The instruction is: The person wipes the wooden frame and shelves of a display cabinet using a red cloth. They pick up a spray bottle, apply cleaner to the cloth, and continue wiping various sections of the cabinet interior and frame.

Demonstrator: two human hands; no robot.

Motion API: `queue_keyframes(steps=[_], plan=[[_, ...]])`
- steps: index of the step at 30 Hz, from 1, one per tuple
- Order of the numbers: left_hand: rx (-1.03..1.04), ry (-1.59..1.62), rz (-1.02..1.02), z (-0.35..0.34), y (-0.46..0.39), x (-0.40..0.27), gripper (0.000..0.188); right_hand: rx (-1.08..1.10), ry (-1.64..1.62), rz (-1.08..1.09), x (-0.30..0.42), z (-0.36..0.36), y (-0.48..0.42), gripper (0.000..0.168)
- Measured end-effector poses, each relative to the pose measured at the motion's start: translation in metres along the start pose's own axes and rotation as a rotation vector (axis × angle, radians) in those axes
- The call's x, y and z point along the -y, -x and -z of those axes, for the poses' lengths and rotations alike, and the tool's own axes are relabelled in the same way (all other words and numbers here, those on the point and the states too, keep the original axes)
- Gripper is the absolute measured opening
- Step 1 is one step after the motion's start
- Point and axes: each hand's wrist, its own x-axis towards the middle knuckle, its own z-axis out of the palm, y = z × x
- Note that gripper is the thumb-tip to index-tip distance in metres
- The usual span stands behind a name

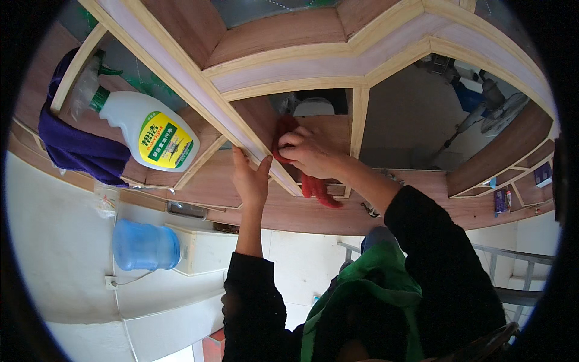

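My right hand [312, 151] grips a red cloth [316, 188] inside a small compartment of a wooden shelf unit. The cloth bunches under the fingers, and one end hangs down over the lower frame. To its left, my left hand [251, 176] rests with thumb and fingers apart against the slanted shelf upright [226, 120]. A white plastic spray bottle [151, 131] with a green collar and a yellow-green label lies in the compartment at the left. Beside the bottle a dark purple cloth [81, 140] drapes over the shelf edge.
A mirror panel [407, 117] at the right reflects a standing fan. Small boxes [501, 201] occupy the far-right shelves. Below left, a blue water bottle [145, 245] sits on a white dispenser [203, 249]. Metal rails [515, 253] stand at the lower right, near my body.
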Motion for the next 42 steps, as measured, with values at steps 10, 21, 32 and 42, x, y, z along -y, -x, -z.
queue_keyframes(steps=[10,21,32,42], plan=[[-0.005,0.019,-0.12,-0.001,-0.002,0.018,0.065,-0.034,0.2,0.009,0.02,0.003,0.015,0.015],[0.041,0.115,-0.045,0.001,-0.004,0.031,0.054,-0.587,-0.259,-0.108,0.045,0.035,-0.009,0.029],[0.159,-0.629,-0.047,0.018,0.036,0.106,0.055,-0.595,0.378,0.231,0.037,-0.031,-0.034,0.019],[0.227,-0.642,-0.113,0.03,0.062,0.179,0.049,-0.735,0.443,0.36,0.056,0.021,-0.095,0.015]])
